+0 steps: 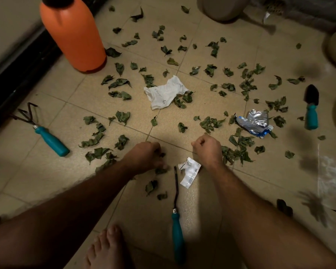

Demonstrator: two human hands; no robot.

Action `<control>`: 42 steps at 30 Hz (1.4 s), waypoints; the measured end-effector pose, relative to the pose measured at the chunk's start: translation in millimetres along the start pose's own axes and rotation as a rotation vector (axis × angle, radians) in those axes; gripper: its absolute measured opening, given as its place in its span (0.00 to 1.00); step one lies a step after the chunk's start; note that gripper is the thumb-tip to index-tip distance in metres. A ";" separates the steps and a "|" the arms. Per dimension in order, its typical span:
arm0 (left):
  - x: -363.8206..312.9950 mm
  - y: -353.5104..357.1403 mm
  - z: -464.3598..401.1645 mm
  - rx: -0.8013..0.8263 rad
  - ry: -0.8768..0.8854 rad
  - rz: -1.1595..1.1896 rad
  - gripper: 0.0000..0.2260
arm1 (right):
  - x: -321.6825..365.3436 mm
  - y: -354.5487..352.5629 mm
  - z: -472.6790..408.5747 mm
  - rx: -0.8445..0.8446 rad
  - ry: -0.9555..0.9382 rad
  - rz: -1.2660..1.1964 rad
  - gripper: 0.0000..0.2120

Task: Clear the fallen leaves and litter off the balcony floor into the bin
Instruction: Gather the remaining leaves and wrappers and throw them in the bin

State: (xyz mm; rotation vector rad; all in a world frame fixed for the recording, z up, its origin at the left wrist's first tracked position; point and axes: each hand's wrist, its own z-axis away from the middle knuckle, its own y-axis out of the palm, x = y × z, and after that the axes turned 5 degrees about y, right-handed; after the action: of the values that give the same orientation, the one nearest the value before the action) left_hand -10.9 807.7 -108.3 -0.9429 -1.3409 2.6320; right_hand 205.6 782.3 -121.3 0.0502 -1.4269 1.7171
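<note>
Leaves [122, 117] are scattered across the tiled floor [47, 183], with crumpled white paper [166, 93], a foil wrapper [257, 121] and a torn label [189, 172] among them. Leaves are gripped by the curled fingers of the left hand [147, 155]. The right hand [207, 147] is closed in a fist; whether anything is held cannot be told.
</note>
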 end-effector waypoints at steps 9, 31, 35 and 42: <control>-0.6 9.9 4.2 -0.063 -0.045 -0.070 0.09 | 35.8 3.3 41.9 0.397 0.412 -0.972 0.04; 24.8 6.7 96.5 -0.241 -0.306 1.269 0.10 | 46.1 19.5 47.6 0.285 0.015 0.239 0.08; 17.9 21.9 91.6 -0.259 -0.241 0.814 0.09 | 55.5 5.9 57.8 0.415 0.170 -0.486 0.07; -0.6 50.3 79.8 -0.073 -0.080 0.123 0.18 | 42.0 -6.2 91.7 0.666 0.390 -0.861 0.07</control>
State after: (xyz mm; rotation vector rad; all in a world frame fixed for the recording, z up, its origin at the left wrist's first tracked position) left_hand -41.5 718.5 -110.3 -0.9694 -1.4513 2.7561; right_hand 140.0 732.1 -63.1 0.5718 -0.3809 1.2785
